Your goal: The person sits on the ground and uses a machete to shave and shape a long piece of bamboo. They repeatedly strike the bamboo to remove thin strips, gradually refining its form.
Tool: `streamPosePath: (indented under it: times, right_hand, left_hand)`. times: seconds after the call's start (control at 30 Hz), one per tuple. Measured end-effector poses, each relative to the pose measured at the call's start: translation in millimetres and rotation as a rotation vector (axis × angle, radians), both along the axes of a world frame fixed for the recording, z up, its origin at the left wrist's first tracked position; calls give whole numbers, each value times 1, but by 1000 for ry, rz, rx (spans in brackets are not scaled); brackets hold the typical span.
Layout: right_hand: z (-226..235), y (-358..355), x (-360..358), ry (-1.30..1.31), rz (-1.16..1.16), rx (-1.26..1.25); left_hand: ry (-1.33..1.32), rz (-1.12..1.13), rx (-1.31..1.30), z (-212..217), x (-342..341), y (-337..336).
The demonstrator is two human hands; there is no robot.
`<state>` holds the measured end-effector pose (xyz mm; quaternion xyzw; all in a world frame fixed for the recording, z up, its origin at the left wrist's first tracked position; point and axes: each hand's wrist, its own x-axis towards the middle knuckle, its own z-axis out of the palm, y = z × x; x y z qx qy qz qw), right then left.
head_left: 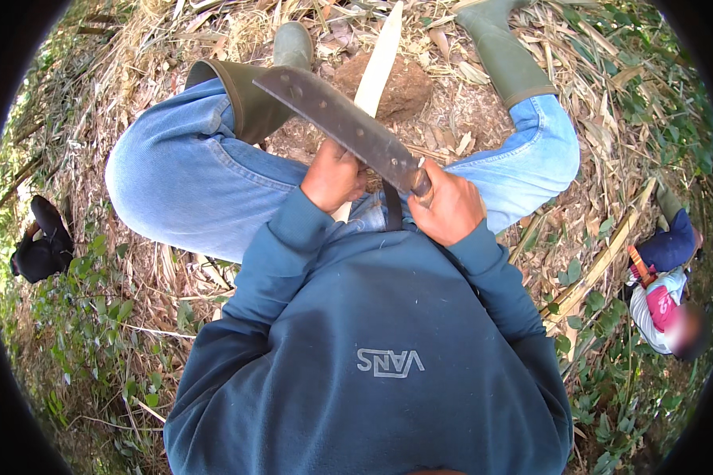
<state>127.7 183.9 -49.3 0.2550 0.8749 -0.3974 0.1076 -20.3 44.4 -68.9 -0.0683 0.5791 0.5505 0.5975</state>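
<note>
I sit on the ground with my knees apart. My right hand (449,207) is closed around the handle of a large dark machete (337,120), whose blade slants up to the left across my lap. My left hand (333,176) grips a pale split strip of bamboo (378,67) just under the blade. The strip runs away from me, and its far part lies over a brown stump or clod (402,91) between my green rubber boots (505,54).
Dry bamboo leaves and straw cover the ground. A long split bamboo stick (602,265) lies at my right. A seated person (664,293) is at the right edge, and a dark object (43,245) lies among green plants at the left.
</note>
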Motion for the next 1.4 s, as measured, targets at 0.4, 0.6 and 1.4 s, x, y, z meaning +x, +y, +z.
streamPosePath:
  times: [0.4, 0.6, 1.4]
  right_hand:
    - [-4, -2, -20, 76, -12, -4]
    - [-25, 10, -32, 58, -36, 61]
    - [-40, 21, -42, 47, -82, 80]
  left_hand:
    - [11, 129, 25, 1, -1, -5]
    - [94, 107, 59, 0, -3, 0]
    - [117, 75, 47, -1, -2, -1]
